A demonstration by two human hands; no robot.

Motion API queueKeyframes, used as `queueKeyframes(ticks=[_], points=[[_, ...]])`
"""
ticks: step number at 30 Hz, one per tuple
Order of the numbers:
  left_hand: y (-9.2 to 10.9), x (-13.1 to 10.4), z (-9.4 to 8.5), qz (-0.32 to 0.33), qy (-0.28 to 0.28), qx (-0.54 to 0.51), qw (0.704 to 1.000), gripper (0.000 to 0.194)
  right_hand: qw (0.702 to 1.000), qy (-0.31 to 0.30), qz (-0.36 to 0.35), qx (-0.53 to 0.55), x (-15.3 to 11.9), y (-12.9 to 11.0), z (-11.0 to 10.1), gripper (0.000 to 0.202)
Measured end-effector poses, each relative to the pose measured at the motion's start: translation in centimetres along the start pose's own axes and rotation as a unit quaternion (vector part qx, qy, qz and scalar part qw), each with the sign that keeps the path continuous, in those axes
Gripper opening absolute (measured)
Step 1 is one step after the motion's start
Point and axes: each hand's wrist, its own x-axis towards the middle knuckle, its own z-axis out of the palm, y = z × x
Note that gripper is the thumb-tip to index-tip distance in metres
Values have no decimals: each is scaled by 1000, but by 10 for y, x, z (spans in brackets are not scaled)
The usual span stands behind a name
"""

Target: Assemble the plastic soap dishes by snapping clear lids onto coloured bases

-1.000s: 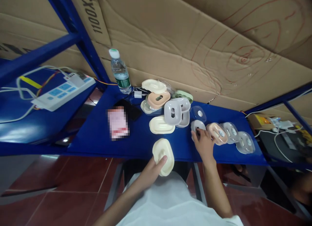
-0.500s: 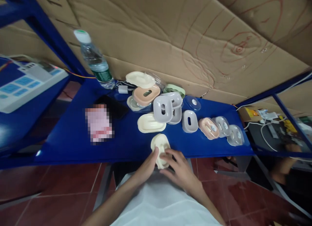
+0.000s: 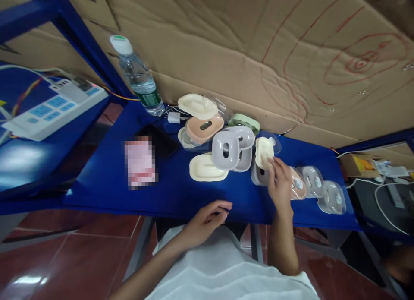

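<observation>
Now, along the blue table (image 3: 174, 196), my step seems to be the placing of one part over another. At the back is a pile (image 3: 220, 152) of slotted shells, grey and peach; I cannot tell what they contain. To my right lies a row of packs: one peach (image 3: 297, 183) and two grey (image 3: 312, 181), each under a clear cover. At the back left stands a bottle (image 3: 142, 84), which seems to hold clear liquid.

My left hand (image 3: 207, 222) is near the front edge, with fingers half curled, and holds nothing. My right hand (image 3: 280, 179) is closed in a pinch on the near edge of a cream dish (image 3: 264, 153). Between pile and row is a grey box (image 3: 258, 178); the dish is over its rear part and hides most of its top, so its content is not visible to me. Whether the two touch, I cannot tell. In my judgement, the next move calls for a dish held level, lined up with the box, and for a soft release of the fingers.
</observation>
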Motion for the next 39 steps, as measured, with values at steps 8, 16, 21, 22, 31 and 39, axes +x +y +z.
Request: queueKeyframes(ticks=[8, 16, 21, 22, 31, 39], points=[[12, 7, -2, -14, -51, 31, 998, 53, 975, -23, 125, -181, -70, 56, -33, 73], [20, 45, 31, -10, -87, 109, 990, 57, 977, -134, 115, -123, -133, 40, -78, 64], [14, 45, 34, 142, -100, 226, 959, 92, 972, -226, 65, 2, -137, 4, -77, 52], [11, 43, 30, 191, -90, 271, 939, 97, 966, -252, 46, 41, -136, -5, -67, 52], [-30, -4, -14, 345, 91, 477, 803, 66, 960, -188, -93, 187, -108, -53, 26, 55], [-28, -7, -16, 282, 73, 430, 855, 56, 980, -162, -107, 38, -75, 0, 10, 35]])
